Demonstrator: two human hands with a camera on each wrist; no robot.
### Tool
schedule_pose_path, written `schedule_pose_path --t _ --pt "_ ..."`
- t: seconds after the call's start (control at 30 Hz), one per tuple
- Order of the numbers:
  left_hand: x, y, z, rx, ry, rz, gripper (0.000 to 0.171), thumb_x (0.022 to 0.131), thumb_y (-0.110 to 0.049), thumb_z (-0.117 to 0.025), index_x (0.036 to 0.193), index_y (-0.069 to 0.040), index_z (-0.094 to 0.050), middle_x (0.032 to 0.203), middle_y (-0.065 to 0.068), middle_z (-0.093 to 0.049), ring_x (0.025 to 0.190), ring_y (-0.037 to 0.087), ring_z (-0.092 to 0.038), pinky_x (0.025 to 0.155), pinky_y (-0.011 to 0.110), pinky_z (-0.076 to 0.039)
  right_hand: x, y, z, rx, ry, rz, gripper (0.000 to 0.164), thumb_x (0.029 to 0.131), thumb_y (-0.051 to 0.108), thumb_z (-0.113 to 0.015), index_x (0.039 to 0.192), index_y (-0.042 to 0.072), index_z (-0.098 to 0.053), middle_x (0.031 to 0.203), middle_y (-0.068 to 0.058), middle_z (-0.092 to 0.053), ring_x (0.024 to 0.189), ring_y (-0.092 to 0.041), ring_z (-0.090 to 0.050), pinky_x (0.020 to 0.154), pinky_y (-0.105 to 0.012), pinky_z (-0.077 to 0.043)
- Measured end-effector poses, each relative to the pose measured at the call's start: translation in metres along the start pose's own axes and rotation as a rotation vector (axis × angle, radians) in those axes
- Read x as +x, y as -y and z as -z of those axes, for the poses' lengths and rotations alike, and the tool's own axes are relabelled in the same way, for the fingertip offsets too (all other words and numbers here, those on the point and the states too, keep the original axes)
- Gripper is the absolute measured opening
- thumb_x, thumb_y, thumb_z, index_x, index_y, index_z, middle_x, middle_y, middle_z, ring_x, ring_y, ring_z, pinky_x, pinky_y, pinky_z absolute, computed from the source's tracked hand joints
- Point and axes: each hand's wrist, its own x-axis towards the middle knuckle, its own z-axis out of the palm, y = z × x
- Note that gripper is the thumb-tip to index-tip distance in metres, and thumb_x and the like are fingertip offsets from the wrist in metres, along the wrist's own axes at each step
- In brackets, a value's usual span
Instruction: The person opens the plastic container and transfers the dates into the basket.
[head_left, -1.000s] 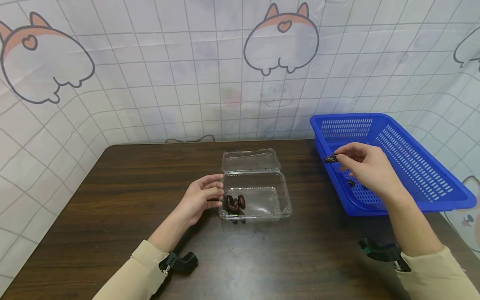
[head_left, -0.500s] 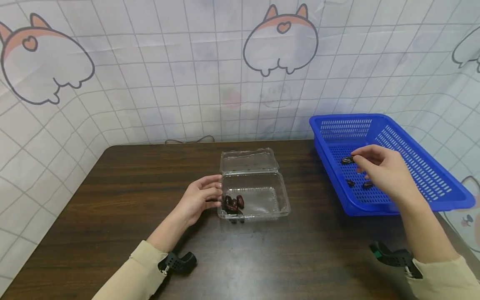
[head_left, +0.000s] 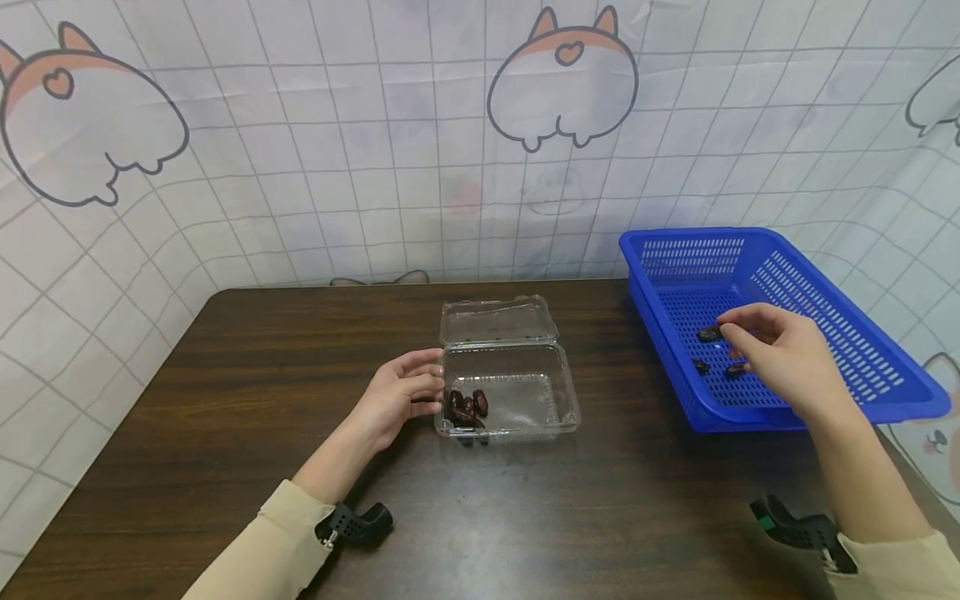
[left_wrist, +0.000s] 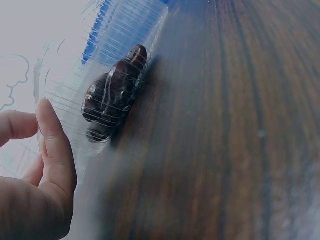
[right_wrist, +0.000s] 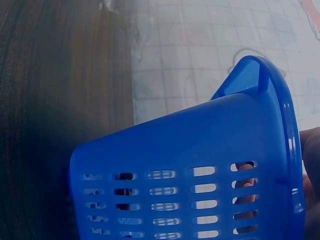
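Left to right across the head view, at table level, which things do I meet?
Left hand → box, with dark pieces toward its left side → basket. The right hand overlaps the basket, so I leave it out of the order.

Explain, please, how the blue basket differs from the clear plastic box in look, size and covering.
The blue basket is opaque with slotted walls; the clear plastic box is see-through. The basket is larger, the box smaller. The basket shows no lid, while the box has an attached lid folded open. Both are open-topped and have dark date-like pieces inside.
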Motion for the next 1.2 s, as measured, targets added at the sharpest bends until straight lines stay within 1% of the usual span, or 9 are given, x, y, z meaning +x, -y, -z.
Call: schedule_pose_path --t 0.2,0.47,0.67,0.73,0.87,0.93,1.07,1.2 --pt "0.0 0.001 0.001 -0.003 -0.001 0.004 0.047 0.1 0.003 -0.059 0.146 0.001 -0.05 0.106 0.007 -0.061 0.081 0.014 -0.061 0.067 0.027 -0.06 -0.001 -0.003 0.0 0.016 -0.004 0.024 0.033 0.106 0.028 -0.06 0.124 0.001 -0.066 0.115 -0.018 -0.066 0.078 -0.002 -0.065 0.063 -0.022 -0.057" --pt "-0.001 0.001 0.0 -0.001 0.003 0.001 0.047 0.1 0.003 -0.059 0.146 0.002 -0.05 0.105 0.007 -0.061 0.081 0.015 -0.061 0.068 0.027 -0.059 -0.002 -0.003 0.0 0.016 -0.007 0.034 0.037 0.104 0.034 -0.063 0.123 0.003 -0.066 0.11 -0.008 -0.065 0.078 -0.003 -0.066 0.064 -0.02 -0.056" --pt "-0.001 0.0 0.0 -0.002 0.004 0.002 0.047 0.101 0.003 -0.059 0.146 0.002 -0.049 0.106 0.008 -0.061 0.08 0.015 -0.06 0.068 0.027 -0.059 0.001 0.008 -0.004 0.017 -0.004 0.044 0.037 0.104 0.035 -0.064 0.124 0.004 -0.067 0.112 -0.011 -0.066 0.081 -0.005 -0.064 0.062 -0.023 -0.057" --pt "-0.001 0.0 0.0 -0.004 0.005 0.003 0.047 0.101 0.002 -0.059 0.146 0.002 -0.049 0.106 0.007 -0.061 0.08 0.014 -0.06 0.068 0.027 -0.059 0.002 0.012 -0.005 0.007 -0.007 0.051 0.037 0.103 0.037 -0.063 0.123 0.007 -0.067 0.112 -0.012 -0.066 0.082 -0.008 -0.064 0.062 -0.025 -0.056" --pt "-0.002 0.001 0.0 -0.007 0.005 0.003 0.047 0.101 0.003 -0.059 0.146 0.002 -0.049 0.105 0.007 -0.061 0.079 0.014 -0.061 0.067 0.027 -0.059 0.006 0.019 -0.011 0.003 -0.003 0.069 0.036 0.104 0.038 -0.063 0.123 0.007 -0.068 0.111 -0.014 -0.067 0.082 -0.014 -0.065 0.061 -0.027 -0.055" --pt "-0.001 0.001 0.0 -0.006 0.006 0.002 0.047 0.101 0.003 -0.059 0.147 0.002 -0.049 0.106 0.007 -0.061 0.079 0.014 -0.061 0.067 0.027 -0.059 0.008 0.022 -0.014 0.005 0.008 0.086 0.036 0.104 0.036 -0.062 0.123 0.006 -0.068 0.11 -0.015 -0.068 0.083 -0.019 -0.065 0.061 -0.027 -0.055" --pt "0.0 0.001 0.001 -0.007 0.006 0.003 0.047 0.101 0.003 -0.058 0.147 0.001 -0.049 0.108 0.009 -0.061 0.079 0.014 -0.062 0.068 0.027 -0.059 0.01 0.03 -0.02 0.004 0.038 0.112 0.034 0.105 0.033 -0.061 0.124 0.005 -0.067 0.109 -0.016 -0.068 0.084 -0.02 -0.064 0.063 -0.024 -0.054" --pt "0.0 0.0 0.001 -0.014 0.003 0.01 0.048 0.1 0.004 -0.058 0.147 0.001 -0.048 0.109 0.009 -0.06 0.079 0.014 -0.062 0.068 0.027 -0.059 0.012 0.039 -0.027 0.019 0.067 0.14 0.032 0.105 0.033 -0.061 0.122 0.006 -0.068 0.105 -0.014 -0.068 0.083 -0.021 -0.063 0.063 -0.025 -0.054"
